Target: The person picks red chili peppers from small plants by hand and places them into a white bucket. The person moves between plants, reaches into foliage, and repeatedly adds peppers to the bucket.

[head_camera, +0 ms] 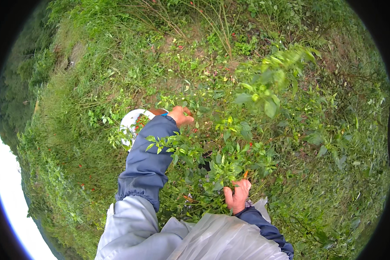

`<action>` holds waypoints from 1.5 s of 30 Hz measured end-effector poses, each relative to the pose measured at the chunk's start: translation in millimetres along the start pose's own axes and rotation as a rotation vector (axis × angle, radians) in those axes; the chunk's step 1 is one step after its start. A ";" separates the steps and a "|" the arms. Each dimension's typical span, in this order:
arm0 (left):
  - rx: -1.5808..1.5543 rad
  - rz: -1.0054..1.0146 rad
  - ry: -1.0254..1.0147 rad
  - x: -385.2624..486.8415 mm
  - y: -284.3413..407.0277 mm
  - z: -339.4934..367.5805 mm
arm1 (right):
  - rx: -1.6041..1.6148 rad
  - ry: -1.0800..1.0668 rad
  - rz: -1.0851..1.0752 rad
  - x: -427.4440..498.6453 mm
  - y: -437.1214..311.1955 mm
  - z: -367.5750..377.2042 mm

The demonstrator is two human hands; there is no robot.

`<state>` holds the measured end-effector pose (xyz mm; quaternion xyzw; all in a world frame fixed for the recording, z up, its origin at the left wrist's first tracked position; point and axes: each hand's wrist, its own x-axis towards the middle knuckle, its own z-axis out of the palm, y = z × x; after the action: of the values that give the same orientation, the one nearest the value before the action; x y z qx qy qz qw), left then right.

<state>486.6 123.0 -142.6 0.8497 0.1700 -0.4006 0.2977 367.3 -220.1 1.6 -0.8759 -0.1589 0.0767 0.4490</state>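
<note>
My left hand (181, 116) reaches forward over the chili plants, just right of a white bucket (127, 126). Its fingers are bent, and whether anything is between them cannot be made out. Red chilies (141, 122) show inside the bucket, partly behind my sleeve and some leaves. Closer to my body, my right hand (239, 196) is at the leaves of a chili plant (226, 167), its thumb apart from the fingers. The fingertips are partly hidden by foliage. An orange chili (245, 174) is just above that hand, and another orange chili (189, 198) hangs to its left.
A translucent plastic sheet (227, 239) covers my front. Taller chili branches (269, 81) stick up at the right. Bare-stemmed plants (226, 35) stand ahead, with grass (65, 146) and scattered red chilies at the left. Trees (16, 87) rise beyond.
</note>
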 end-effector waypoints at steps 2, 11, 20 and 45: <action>-0.062 -0.008 0.008 -3.3 12.5 -6.8 | 0.006 0.005 -0.003 0.0 0.6 0.4; 0.504 0.094 0.347 7.3 17.6 20.9 | -0.007 0.003 0.016 0.9 1.9 -1.2; -1.308 -0.058 -0.405 -22.8 48.2 21.7 | -0.024 0.041 0.002 0.2 2.5 -4.2; -0.359 0.729 -0.552 0.3 395.7 29.7 | 0.020 -0.125 0.060 5.8 -22.5 -60.1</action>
<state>678.3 -198.7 -11.5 0.6514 -0.1572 -0.4450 0.5941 384.7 -251.6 55.0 -0.8693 -0.1597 0.1462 0.4443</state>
